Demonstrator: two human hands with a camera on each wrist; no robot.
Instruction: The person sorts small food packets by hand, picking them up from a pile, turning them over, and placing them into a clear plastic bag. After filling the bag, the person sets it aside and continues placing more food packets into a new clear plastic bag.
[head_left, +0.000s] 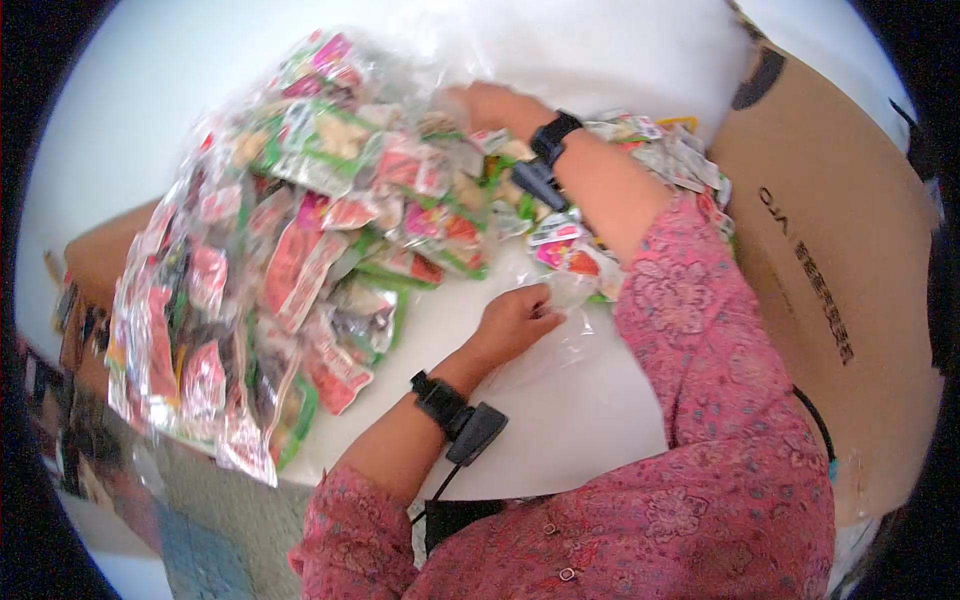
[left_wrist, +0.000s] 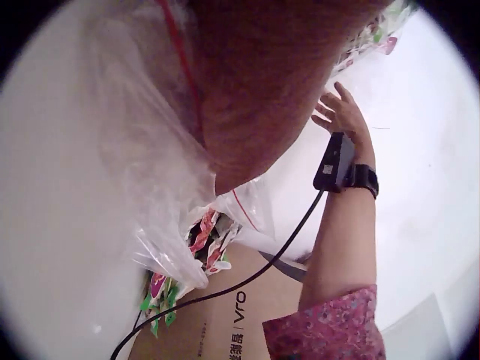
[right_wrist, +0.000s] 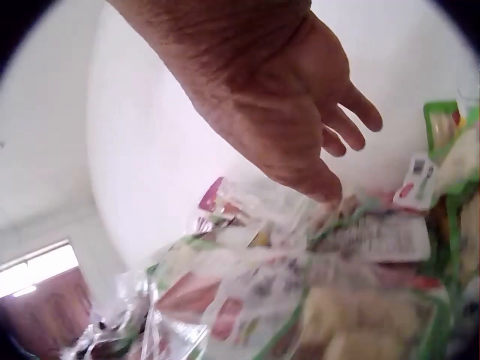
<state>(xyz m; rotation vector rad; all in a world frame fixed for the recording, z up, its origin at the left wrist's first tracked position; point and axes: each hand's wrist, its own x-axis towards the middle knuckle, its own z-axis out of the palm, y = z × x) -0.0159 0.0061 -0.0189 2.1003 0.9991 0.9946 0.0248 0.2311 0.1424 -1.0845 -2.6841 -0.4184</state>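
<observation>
Near the front of the white table, my left hand (head_left: 515, 325) pinches a clear plastic zip bag (head_left: 575, 335) with curled fingers and thumb. In the left wrist view the thin bag (left_wrist: 150, 172) hangs beside the hand, a red zip line along its top. Farther back, my right hand (head_left: 490, 105) reaches over a heap of small snack packets (head_left: 430, 225). The right wrist view shows that hand (right_wrist: 277, 112) with fingers spread and loosely bent, the thumb tip right at the packets (right_wrist: 367, 240). Nothing shows in its grasp.
A large clear bag full of packets (head_left: 290, 270) takes up the left of the white table (head_left: 590, 420). More loose packets (head_left: 670, 155) lie at the back right. A brown cardboard box (head_left: 830, 250) stands along the right side. A black cable (left_wrist: 247, 281) runs from the wrist camera.
</observation>
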